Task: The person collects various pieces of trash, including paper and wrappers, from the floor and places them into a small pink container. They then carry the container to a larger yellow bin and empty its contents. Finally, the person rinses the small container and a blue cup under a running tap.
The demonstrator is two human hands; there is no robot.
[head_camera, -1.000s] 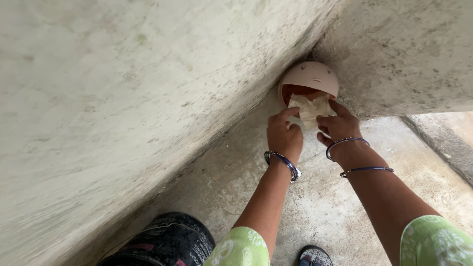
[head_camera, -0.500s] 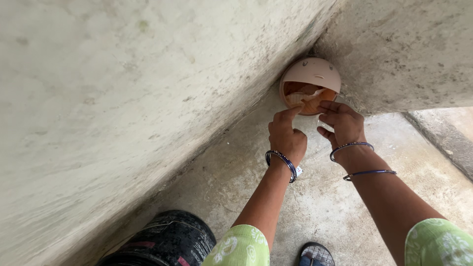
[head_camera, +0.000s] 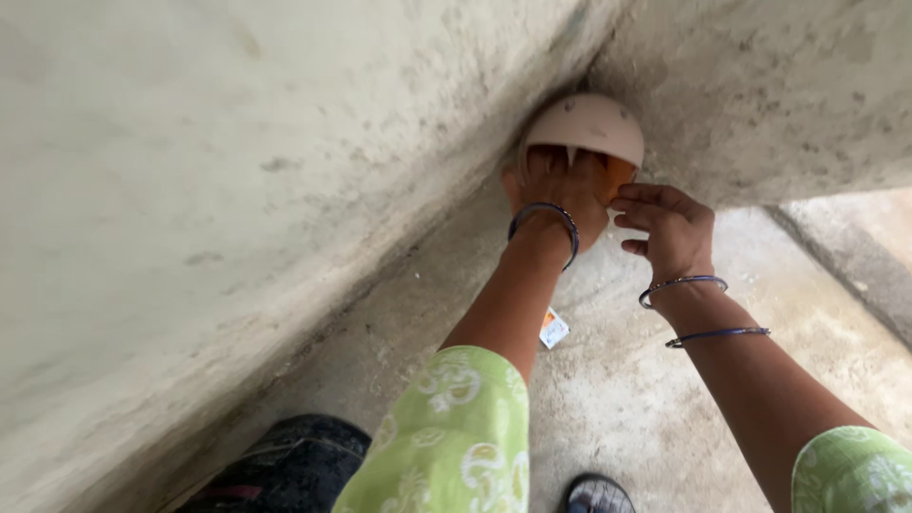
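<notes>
While its wrist and a dark bangle [head_camera: 543,224] show clearly, the left hand [head_camera: 560,190] has its fingers pushed into the opening of a rounded, pale pink container [head_camera: 587,128], so whether they are curled on something inside cannot be told. Between the fingertips, small white scraps [head_camera: 573,155] show at the mouth of the container, and an orange inner wall [head_camera: 617,176] is visible just to their right. That container sits in the upper middle of the frame, tucked into the corner where two rough concrete walls [head_camera: 237,190] meet, and its domed top leans against them.

Just right of the left hand, the right hand [head_camera: 670,228] hovers with fingers loosely bent and pointing leftward, empty, its fingertips close to the container's orange edge and to the left hand; whether they touch is unclear. Two thin bangles [head_camera: 698,306] ring the right wrist and forearm.

Both forearms run down toward the lower frame, ending in light green patterned sleeves [head_camera: 446,427] at the bottom centre and bottom right. Under the left forearm, a small printed wrapper [head_camera: 553,328] lies flat on the grey concrete floor [head_camera: 627,399]. At the bottom edge, a dark sandal [head_camera: 597,496] shows, and to the lower left a dark patterned cloth [head_camera: 294,465] sits beside the wall.
</notes>
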